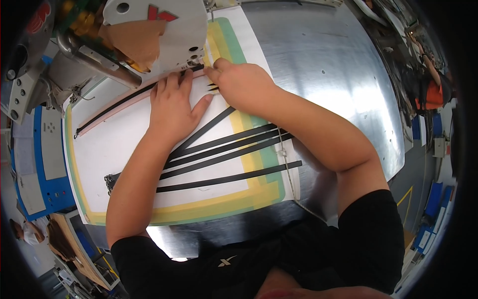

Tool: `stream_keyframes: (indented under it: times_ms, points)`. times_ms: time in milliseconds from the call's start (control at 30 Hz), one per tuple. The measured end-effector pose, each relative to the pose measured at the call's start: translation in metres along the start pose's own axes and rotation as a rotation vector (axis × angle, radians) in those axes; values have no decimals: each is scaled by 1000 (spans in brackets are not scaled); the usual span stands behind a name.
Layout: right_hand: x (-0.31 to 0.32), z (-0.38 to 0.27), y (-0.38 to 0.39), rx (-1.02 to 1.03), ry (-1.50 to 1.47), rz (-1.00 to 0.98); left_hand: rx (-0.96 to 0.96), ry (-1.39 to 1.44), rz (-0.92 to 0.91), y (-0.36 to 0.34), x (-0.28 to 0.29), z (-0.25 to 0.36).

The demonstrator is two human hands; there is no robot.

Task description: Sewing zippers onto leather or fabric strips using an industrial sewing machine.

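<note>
My left hand [172, 102] lies palm down with its fingers spread, fingertips on a pink strip [107, 113] and the long black strap [113, 104] on top of it. My right hand [244, 82] is closed at the right end of these strips, below the white machine head [184, 42]. Its thumb and fingertips press together there; what they grip is hidden. Two dark pointed tips [213, 87] stick out from under the right hand; their kind is unclear. Several loose black straps [229, 178] lie fanned out below my hands, their metal-fitted left ends partly behind my left forearm.
A white sheet [134, 119] edged with yellow and green tape covers part of the metal table [323, 65]. A cord [286, 164] hangs across its right side. A metal tube [99, 60] and brown paper [134, 42] sit by the machine. A blue-edged panel [50, 154] stands left.
</note>
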State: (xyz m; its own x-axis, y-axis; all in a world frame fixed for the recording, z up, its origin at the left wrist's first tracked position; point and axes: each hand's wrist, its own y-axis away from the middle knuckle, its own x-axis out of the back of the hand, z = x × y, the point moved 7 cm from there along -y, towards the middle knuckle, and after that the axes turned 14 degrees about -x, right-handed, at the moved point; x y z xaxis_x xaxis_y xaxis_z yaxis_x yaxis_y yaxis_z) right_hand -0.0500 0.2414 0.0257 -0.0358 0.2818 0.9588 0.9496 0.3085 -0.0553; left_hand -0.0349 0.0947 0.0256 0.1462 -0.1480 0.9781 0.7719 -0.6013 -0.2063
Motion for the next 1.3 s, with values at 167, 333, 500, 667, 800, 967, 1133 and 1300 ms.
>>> stream_keyframes:
  times_ms: [167, 333, 500, 667, 800, 967, 1133, 1300]
  points:
    - [2, -3, 2, 30, -32, -33, -8, 49, 23, -5, 3, 6]
    - [-1, -5, -3, 25, -10, 9, -26, 51, 25, -2, 8, 2]
    - [-1, -10, -8, -7, 40, -52, 7, 99, 1, 24, 22, -31]
    - [5, -14, -10, -32, 80, -93, 105, -58, -13, 102, 37, -114]
    - [7, -11, -7, -101, 137, -89, 80, -138, -69, 176, 62, -191]
    - [10, -17, -10, -207, 200, -130, 48, -98, -76, 200, 60, -212]
    - [22, -21, -6, -264, 110, -136, 30, -100, -72, 196, 60, -212]
    - [14, -23, -16, -253, -142, 18, 39, -100, -64, 197, 61, -216]
